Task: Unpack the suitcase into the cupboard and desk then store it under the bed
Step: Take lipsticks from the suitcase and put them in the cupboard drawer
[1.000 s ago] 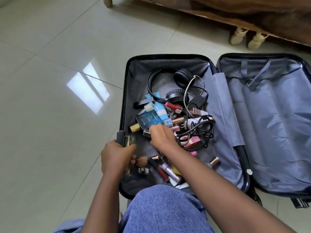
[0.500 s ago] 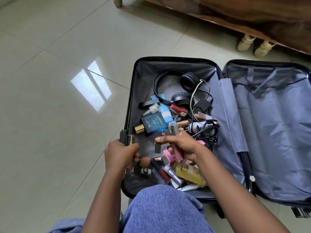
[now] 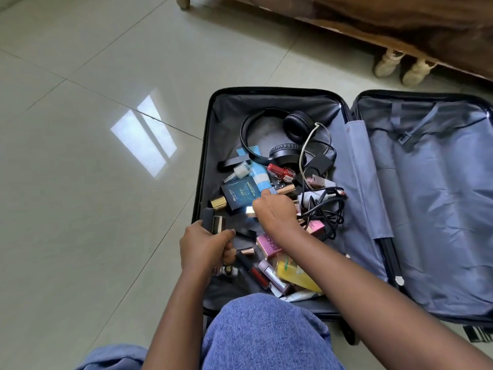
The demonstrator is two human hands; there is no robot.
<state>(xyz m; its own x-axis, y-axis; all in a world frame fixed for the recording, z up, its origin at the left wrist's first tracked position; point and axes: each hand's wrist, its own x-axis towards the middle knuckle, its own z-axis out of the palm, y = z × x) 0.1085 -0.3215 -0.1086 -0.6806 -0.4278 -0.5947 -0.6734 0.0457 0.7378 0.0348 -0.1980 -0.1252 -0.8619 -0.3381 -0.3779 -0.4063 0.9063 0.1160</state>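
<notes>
**Right hand over the cosmetics, left hand already full**

The right hand [image 3: 274,209] lay knuckles-up in the middle of the suitcase's left half, fingers curled down into the pile; a small gold-capped item [image 3: 250,211] showed at its left edge, though whether the fingers had it pinched could not be told. Just left of that hand lay the blue perfume box [image 3: 238,194], its long axis running from near-left to far-right, gold cap [image 3: 218,202] toward the left wall. The black cable tangle [image 3: 324,209] sat just right of the hand, touching the pile beneath it.

The left hand [image 3: 204,248] was at the near-left edge of the suitcase [image 3: 344,113], wrapped round a bunch of dark tubes [image 3: 212,222] that stood up out of the fist. It looked too full to take more, so the right hand, being nearer, seemed the one to gather the next piece.

Nearer the person lay the pink box [image 3: 269,244] and the yellow bottle [image 3: 293,275]; farther off, the black headphones [image 3: 269,134]. The right half held only grey lining. Beyond the case stood the bed frame [image 3: 346,25], with a pair of shoes [image 3: 400,66] under its edge. Unpacking looked barely begun.
</notes>
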